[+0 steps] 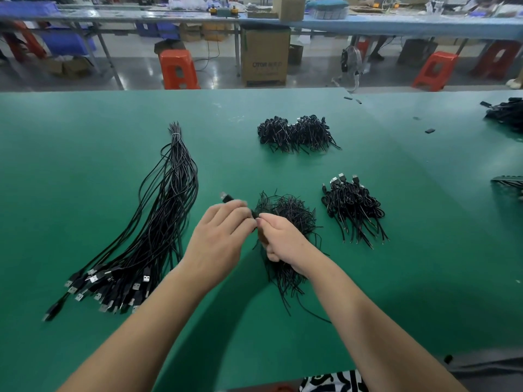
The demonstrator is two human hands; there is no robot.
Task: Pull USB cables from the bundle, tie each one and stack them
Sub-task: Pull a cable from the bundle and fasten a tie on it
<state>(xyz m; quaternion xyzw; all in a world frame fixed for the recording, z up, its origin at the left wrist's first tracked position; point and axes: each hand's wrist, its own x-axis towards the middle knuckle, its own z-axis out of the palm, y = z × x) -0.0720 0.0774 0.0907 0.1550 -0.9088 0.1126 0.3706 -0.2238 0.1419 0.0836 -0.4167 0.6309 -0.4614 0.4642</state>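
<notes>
Green worktop [283, 321] spreads under both hands. Long bundle of black USB cables [158, 219] lies left of hands, tied at far end, plugs fanned at near end. Far pile of tied cables [295, 133] sits well beyond hands; nearer stack of tied cables [353, 206] lies right of hands. Heap of thin black ties [291, 216] rests beneath and just beyond right hand. Left hand [219, 236] grips one cable, USB plug [226, 197] poking past fingers. Right hand [285, 239] pinches same cable, knuckles meeting left.
</notes>
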